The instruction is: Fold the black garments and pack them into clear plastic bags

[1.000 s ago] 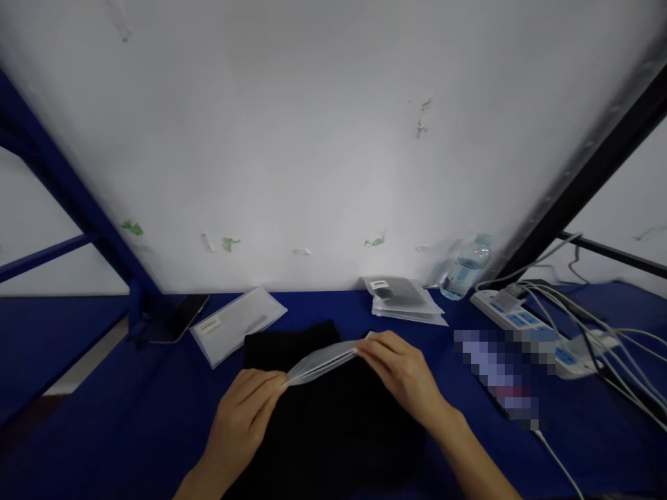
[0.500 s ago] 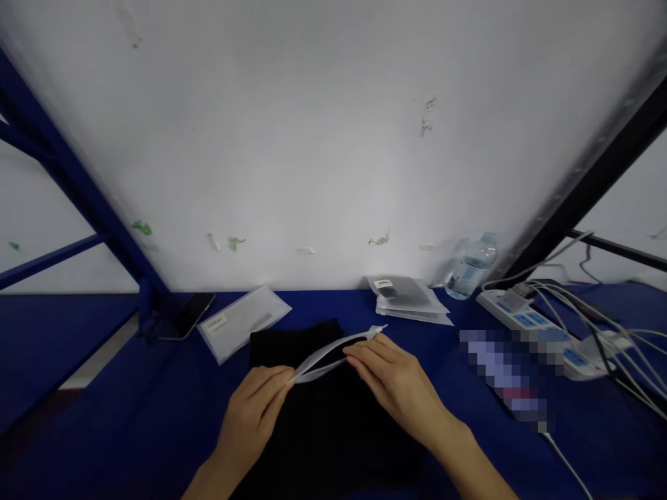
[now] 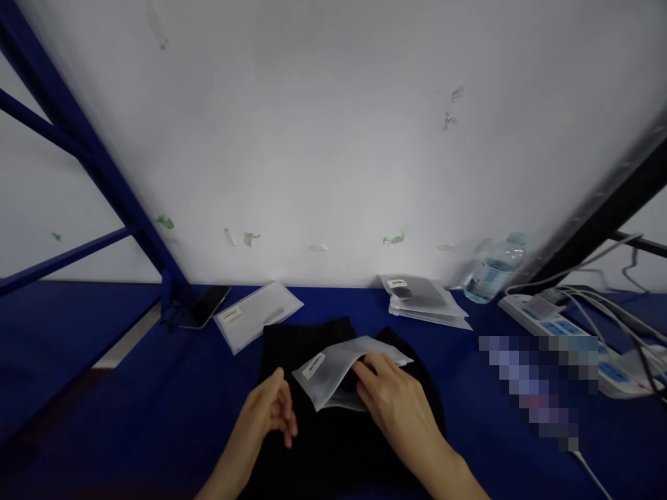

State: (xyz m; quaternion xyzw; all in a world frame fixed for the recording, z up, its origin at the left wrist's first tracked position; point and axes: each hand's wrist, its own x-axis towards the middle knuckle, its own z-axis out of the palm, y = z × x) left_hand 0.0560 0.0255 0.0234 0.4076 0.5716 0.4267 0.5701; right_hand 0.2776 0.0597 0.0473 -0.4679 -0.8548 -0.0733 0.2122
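My right hand (image 3: 393, 406) holds a frosted plastic bag (image 3: 338, 368) with a small white label, its fingers slipped into the bag's open mouth. The bag hovers over a folded black garment (image 3: 313, 340) lying on the blue table (image 3: 130, 410). To the left of the bag is my left hand (image 3: 271, 410), free of it, holding nothing, its fingers loosely curled and apart.
A flat frosted bag (image 3: 258, 314) and a dark phone (image 3: 206, 305) lie at the back left. A stack of filled bags (image 3: 424, 302) and a water bottle (image 3: 495, 274) stand at the back right. A power strip (image 3: 563, 326) with cables lies on the right. A white wall stands behind.
My left hand has let go of the bag. The bag has turned from edge-on to face up, and my right hand has slid its fingers into the opening.
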